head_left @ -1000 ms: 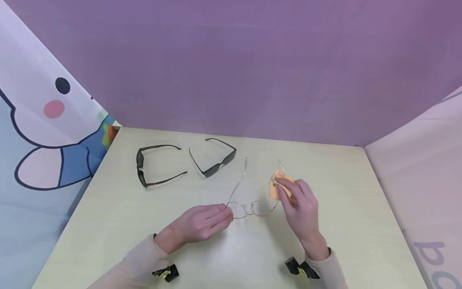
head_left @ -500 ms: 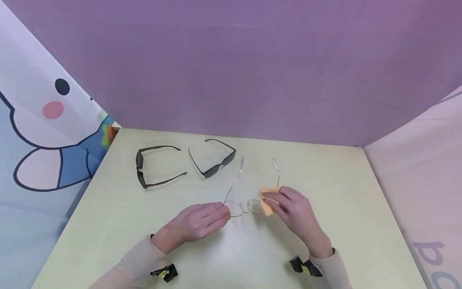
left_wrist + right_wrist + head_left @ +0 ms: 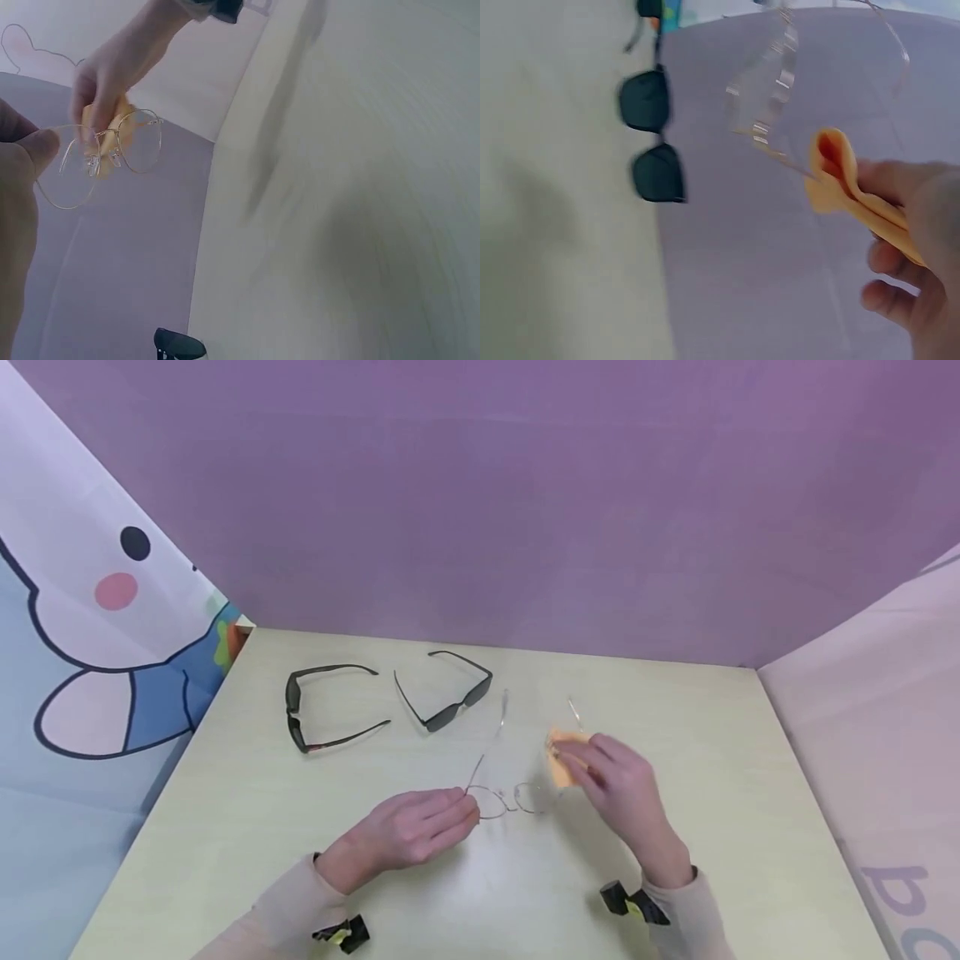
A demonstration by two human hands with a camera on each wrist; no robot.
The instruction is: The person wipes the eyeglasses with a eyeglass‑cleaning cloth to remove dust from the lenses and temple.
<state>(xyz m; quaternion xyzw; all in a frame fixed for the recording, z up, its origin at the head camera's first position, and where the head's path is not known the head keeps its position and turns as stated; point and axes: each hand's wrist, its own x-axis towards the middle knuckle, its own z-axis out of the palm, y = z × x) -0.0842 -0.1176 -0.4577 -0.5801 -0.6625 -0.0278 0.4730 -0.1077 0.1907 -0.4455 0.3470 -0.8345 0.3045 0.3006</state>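
Thin wire-rimmed eyeglasses (image 3: 512,810) are held up above the table, their temple arms pointing away from the person. My left hand (image 3: 412,831) pinches them at the left end of the frame, thumb and fingertips near the hinge. An orange cloth (image 3: 562,770) is folded between the thumb and fingers of my right hand (image 3: 622,785), around the right temple arm. In the right wrist view the cloth (image 3: 832,184) wraps over that thin arm; the eyeglasses are blurred there. The left wrist view shows both round clear lenses and the nose pads.
Two pairs of black sunglasses lie unfolded on the pale table (image 3: 480,902). One pair (image 3: 293,696) is at the back left; the other pair (image 3: 442,717) sits just right of it. A purple backdrop (image 3: 495,510) stands behind the table's far edge.
My right hand moved the cloth from the right temple arm toward the lens, then back up along the arm. The left hand kept its pinch on the eyeglasses, which shifted slightly left.
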